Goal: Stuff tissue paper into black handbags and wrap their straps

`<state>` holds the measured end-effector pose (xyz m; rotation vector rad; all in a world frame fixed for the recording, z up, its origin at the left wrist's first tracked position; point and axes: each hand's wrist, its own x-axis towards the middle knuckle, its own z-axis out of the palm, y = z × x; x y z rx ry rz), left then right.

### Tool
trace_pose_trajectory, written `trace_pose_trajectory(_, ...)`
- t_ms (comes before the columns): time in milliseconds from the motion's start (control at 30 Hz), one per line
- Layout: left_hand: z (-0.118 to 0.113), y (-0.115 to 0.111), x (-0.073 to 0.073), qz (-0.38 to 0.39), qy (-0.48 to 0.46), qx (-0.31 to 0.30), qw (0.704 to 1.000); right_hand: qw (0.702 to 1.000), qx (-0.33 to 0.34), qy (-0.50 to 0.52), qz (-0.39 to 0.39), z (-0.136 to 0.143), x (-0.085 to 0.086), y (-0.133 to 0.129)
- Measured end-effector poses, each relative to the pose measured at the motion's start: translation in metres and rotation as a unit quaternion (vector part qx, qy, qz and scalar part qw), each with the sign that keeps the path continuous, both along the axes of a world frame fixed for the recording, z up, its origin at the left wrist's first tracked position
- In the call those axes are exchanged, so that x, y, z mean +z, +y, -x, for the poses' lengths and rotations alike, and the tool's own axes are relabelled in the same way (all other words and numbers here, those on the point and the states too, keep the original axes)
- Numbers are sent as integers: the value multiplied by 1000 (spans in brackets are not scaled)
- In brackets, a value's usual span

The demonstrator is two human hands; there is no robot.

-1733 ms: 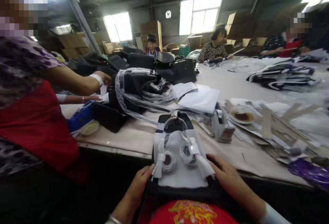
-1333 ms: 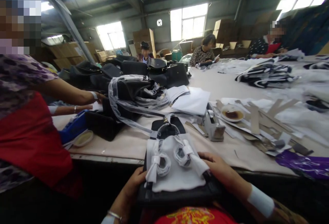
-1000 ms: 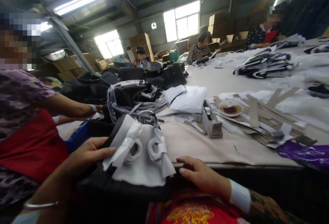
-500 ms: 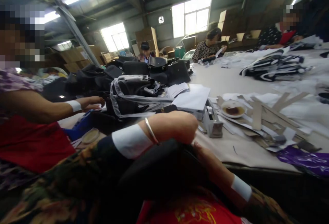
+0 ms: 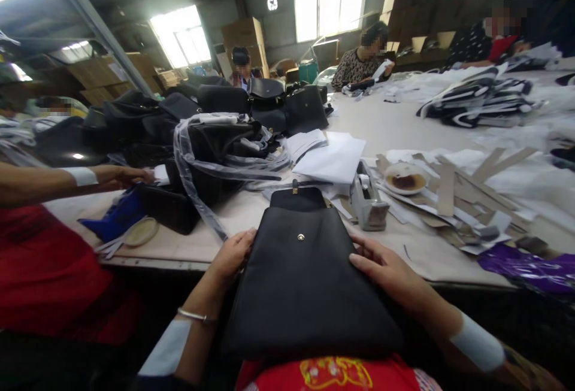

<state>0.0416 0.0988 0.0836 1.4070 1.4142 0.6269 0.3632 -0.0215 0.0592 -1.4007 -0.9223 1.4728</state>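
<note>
A black handbag (image 5: 309, 283) with a small metal stud lies in front of me, its near end against my red apron and its far end over the table edge. Its flap (image 5: 299, 198), with a gold-coloured clasp, is folded out on the far side. My left hand (image 5: 236, 253) grips the bag's left edge, the fingers partly hidden behind it. On the right edge, my right hand (image 5: 375, 262) holds the bag with thumb on top and fingers along the side.
A tape dispenser (image 5: 369, 199) and white paper sheets (image 5: 335, 157) lie beyond the bag. Cardboard strips (image 5: 447, 196) and a bowl of brown liquid (image 5: 405, 178) sit right. Black bags (image 5: 220, 100) are heaped left, where a co-worker's hand (image 5: 130, 176) reaches over a blue bin (image 5: 114, 214).
My crossed arms have come apart, and my hands now hold the bag on both sides. The bag has turned its broad face up. My view has swung slightly; the co-worker at left appears farther left.
</note>
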Motion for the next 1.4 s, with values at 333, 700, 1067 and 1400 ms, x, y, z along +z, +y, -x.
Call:
trace_pose_trajectory(333,4,7,16,-109,288,-66,949,988,5,-150,-33,10,5,43)
trace_pose_trajectory(700,-69,-18,27,-244,347,-401,812,855,71,-481,-180,15,23,59)
trace_pose_trajectory(1067,-59,-12,-9,-251,338,-320,849,762,302,-552,-156,48,2,82)
trace_pose_trajectory(1400,-76,37,39,-268,376,-428,777,770,305,-539,-153,49,16,85)
